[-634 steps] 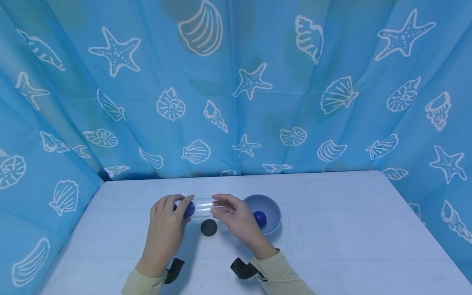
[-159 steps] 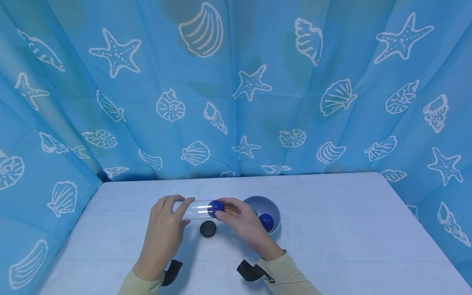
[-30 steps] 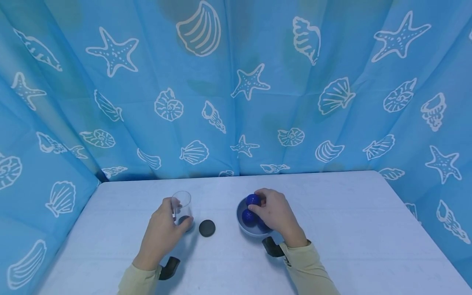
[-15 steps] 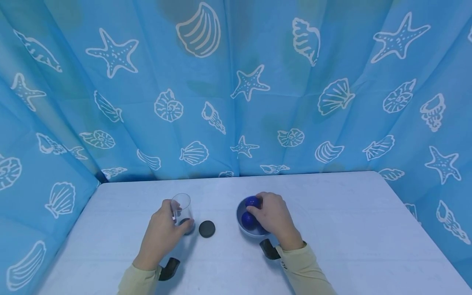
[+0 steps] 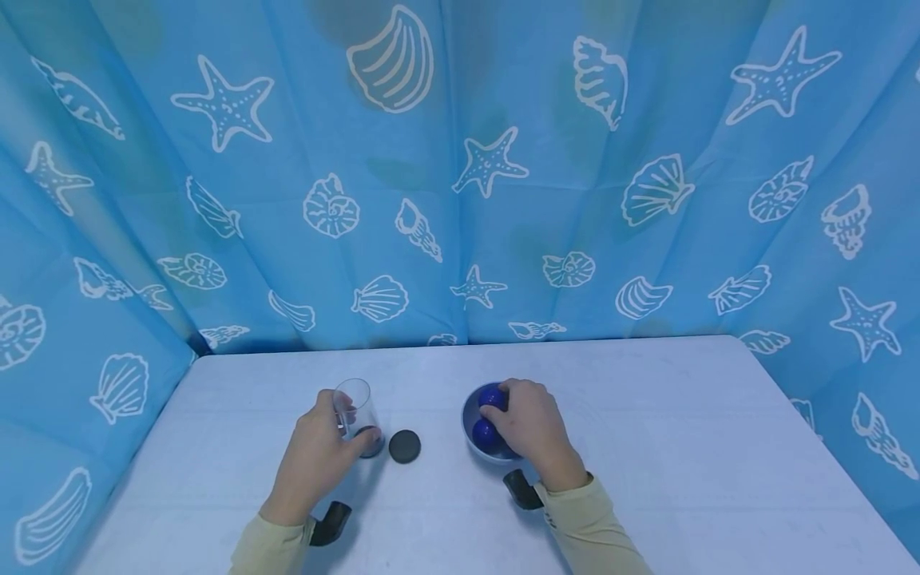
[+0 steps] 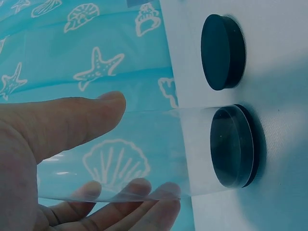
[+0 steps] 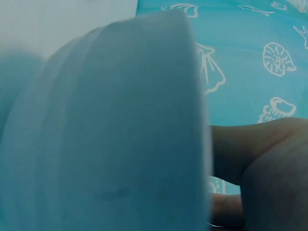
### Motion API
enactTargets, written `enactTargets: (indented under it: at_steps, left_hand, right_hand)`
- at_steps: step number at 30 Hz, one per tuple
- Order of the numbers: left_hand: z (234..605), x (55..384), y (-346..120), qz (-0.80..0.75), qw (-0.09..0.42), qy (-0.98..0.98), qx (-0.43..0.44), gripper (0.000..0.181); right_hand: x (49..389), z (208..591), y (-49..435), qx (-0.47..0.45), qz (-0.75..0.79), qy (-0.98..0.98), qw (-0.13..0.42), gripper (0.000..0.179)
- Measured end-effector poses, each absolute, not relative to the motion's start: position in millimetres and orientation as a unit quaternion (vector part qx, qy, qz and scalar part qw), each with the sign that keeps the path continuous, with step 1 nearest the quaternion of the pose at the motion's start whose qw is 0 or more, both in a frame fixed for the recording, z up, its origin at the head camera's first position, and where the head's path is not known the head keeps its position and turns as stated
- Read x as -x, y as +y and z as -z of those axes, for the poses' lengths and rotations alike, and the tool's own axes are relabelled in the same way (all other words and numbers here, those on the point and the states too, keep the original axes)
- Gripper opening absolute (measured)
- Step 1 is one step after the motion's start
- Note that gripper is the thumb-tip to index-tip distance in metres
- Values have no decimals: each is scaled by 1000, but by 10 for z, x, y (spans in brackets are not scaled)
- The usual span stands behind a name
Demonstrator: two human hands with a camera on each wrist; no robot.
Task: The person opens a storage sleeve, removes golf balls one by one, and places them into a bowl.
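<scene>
My left hand (image 5: 314, 457) is wrapped round a clear plastic tube (image 6: 197, 144) that stands upright on the table. Its top is uncovered, a black cap (image 6: 232, 147) closes its bottom, and no ball shows inside. A loose black cap (image 5: 405, 446) lies just right of the tube. My right hand (image 5: 535, 423) reaches into a grey-blue bowl (image 5: 496, 459), thumb and fingers pinching a blue ball (image 5: 492, 395). Another blue ball (image 5: 485, 434) sits in front of it in the bowl. In the right wrist view the bowl's outer wall (image 7: 130, 120) hides the balls and most fingertips.
A white-covered table (image 5: 683, 447) carries everything. Blue curtains (image 5: 460, 200) with white shell and starfish prints hang behind it and at both sides. Black wrist mounts (image 5: 331, 524) sit at both cuffs.
Earlier the tube was held sideways with a blue ball in it, the right hand at its end. Now it stands upright without the ball. Within the last second, my right hand lowered a ball into the bowl.
</scene>
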State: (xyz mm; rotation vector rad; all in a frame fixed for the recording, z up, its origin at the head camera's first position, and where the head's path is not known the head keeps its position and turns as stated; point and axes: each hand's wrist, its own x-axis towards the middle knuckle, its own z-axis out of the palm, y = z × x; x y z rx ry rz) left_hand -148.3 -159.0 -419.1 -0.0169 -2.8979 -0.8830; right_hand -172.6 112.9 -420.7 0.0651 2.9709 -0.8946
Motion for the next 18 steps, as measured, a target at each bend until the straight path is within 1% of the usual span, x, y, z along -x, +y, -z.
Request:
enactTargets:
  at_steps: [6,18]
  left_hand:
    - [4209,1492,-1593,297,46,-954,3,54]
    - [4209,1502,-1595,307,32,-951,-5,53]
  right_hand:
    - [1720,4211,1115,-6,266,964,18,48]
    - [1723,4236,1122,8,246,969,17,44]
